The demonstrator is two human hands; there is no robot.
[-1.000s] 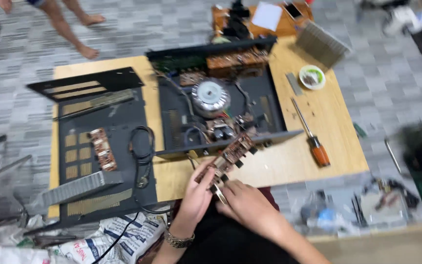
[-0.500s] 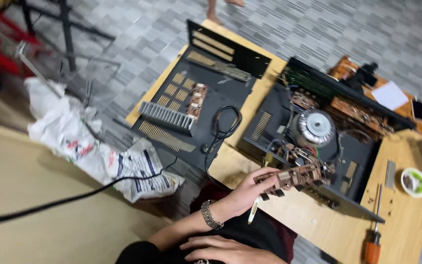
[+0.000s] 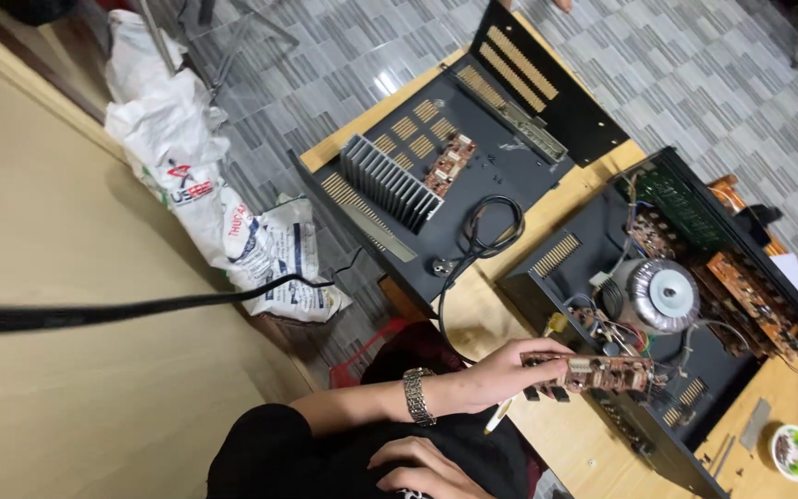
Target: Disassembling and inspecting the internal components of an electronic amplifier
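My left hand (image 3: 501, 374), with a metal watch (image 3: 416, 397) on the wrist, grips one end of a long brown circuit board (image 3: 602, 372). The board hangs level over the near edge of an open black amplifier chassis (image 3: 556, 268), with wires running from it into the case. A pale slim tool (image 3: 496, 418) sticks out just under this hand. My right hand (image 3: 422, 467) rests on my dark clothing at the bottom edge, holding nothing that I can see. Inside the chassis sits a round silver transformer (image 3: 662, 294).
A black cover panel (image 3: 510, 176) lies on the wooden table (image 3: 473, 314), carrying a finned heat sink (image 3: 390, 180), a small brown board (image 3: 450, 162) and a coiled power cord (image 3: 482, 231). White printed bags (image 3: 187, 176) lie on the tiled floor. A small bowl (image 3: 791, 451) stands at the lower right.
The view has swung left and tilted. My left hand still holds the circuit board at the chassis edge, while my right hand has left the board and dropped to my lap.
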